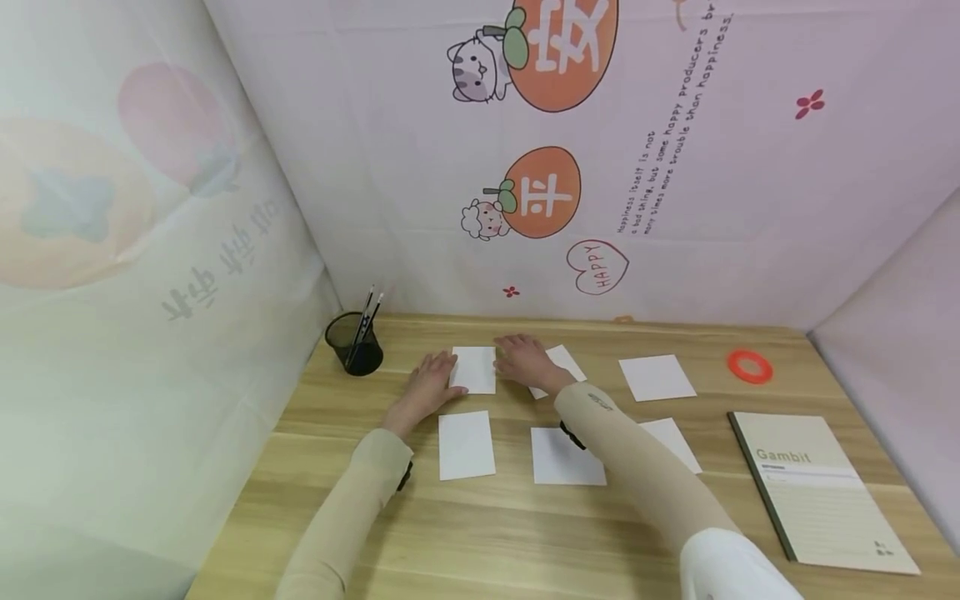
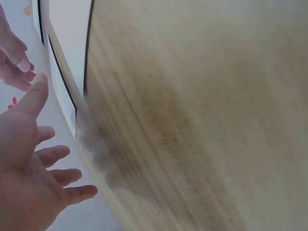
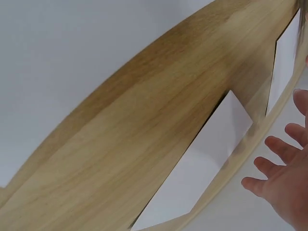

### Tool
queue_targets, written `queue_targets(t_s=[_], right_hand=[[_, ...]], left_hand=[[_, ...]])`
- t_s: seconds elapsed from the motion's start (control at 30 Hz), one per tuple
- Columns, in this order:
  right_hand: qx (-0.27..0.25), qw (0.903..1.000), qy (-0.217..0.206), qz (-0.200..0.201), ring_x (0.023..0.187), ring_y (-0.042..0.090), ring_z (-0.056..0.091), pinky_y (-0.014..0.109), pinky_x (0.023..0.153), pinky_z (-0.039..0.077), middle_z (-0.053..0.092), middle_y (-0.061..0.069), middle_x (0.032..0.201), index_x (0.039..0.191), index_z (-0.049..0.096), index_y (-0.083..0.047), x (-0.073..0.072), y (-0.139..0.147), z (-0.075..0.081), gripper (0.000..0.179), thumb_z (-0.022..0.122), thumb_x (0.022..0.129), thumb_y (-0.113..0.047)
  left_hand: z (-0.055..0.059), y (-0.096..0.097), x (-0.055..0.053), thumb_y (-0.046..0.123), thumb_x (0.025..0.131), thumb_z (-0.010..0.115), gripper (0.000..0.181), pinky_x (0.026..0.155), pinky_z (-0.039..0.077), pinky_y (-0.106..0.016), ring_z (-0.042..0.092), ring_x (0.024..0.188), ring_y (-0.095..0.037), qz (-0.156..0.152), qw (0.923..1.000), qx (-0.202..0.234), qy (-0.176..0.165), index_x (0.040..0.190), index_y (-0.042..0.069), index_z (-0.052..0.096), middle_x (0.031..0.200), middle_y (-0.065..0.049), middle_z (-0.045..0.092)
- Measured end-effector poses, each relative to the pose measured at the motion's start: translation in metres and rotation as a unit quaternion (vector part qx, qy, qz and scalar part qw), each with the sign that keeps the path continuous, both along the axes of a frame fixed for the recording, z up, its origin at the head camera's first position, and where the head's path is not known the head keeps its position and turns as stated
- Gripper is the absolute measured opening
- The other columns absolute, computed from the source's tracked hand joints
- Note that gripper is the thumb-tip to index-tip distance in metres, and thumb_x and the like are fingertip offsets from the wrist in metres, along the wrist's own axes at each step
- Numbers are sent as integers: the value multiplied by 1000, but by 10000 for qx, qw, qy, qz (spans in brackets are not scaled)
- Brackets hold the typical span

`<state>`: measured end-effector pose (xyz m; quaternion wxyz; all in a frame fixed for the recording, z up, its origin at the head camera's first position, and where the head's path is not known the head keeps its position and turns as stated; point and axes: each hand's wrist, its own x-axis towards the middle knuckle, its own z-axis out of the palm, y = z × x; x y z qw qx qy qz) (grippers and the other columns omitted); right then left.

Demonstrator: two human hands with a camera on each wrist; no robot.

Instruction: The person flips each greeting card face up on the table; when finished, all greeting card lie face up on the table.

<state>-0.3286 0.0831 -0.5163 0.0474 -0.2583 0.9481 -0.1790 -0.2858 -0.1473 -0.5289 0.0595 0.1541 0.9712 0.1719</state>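
On the wooden table lies a white square of paper [image 1: 474,370] with a hand at each side. My left hand [image 1: 427,385] is at its left edge, thumb along the lower left corner. By the right edge is my right hand [image 1: 528,365], partly covering a second, slanted paper [image 1: 566,363]. Both hands have loosely extended fingers, as the left hand [image 2: 29,154] in the left wrist view and the right hand [image 3: 288,178] in the right wrist view show. Just below lies another paper [image 1: 467,446]; the right forearm overlaps two more, a lower middle paper [image 1: 558,458] and a lower right paper [image 1: 675,442].
A black mesh pen holder [image 1: 365,360] with pens stands at the back left. Toward the right are a white paper [image 1: 657,377], a flat orange-red ring [image 1: 750,367] and a notebook [image 1: 825,500] marked "Gambit". Printed cloth walls [image 1: 420,192] enclose the table.
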Motion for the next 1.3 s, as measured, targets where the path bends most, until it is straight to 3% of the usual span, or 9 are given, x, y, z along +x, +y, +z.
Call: queue_targets(t_s=[0.27, 0.67, 1.1, 1.3], right_hand=[[7, 9989, -382, -276, 136, 43, 31, 61, 109, 24, 40, 18, 147, 147, 36, -7, -3, -8, -5, 57, 54, 98, -31], [169, 9970, -594, -471, 134, 45, 32, 62, 108, 24, 41, 20, 146, 148, 35, -7, -6, -12, -2, 59, 54, 98, -31], [256, 9957, -595, -668, 135, 44, 31, 63, 109, 23, 38, 18, 148, 148, 35, -10, -10, -22, -8, 58, 56, 97, -30], [378, 9963, -462, -619, 135, 41, 32, 62, 108, 25, 39, 14, 148, 147, 37, -13, -12, -25, -11, 60, 60, 95, -30]], left_hand=[[-7, -2, 2, 48, 88, 63, 77, 106, 24, -65, 19, 140, -47, -198, 9994, -277, 31, 147, 5, 37, 153, -20, 29], [-4, -7, -11, 47, 86, 66, 78, 109, 22, -63, 18, 140, -49, -256, 9994, -188, -118, 146, 6, 38, 154, -18, 28], [-6, -7, -10, 47, 85, 68, 78, 109, 23, -63, 19, 138, -51, -164, 9997, -22, -181, 145, 6, 40, 153, -20, 28], [-4, -6, -12, 51, 85, 66, 79, 108, 25, -63, 18, 139, -50, -201, 9993, -169, -277, 146, 9, 40, 155, -18, 25]])
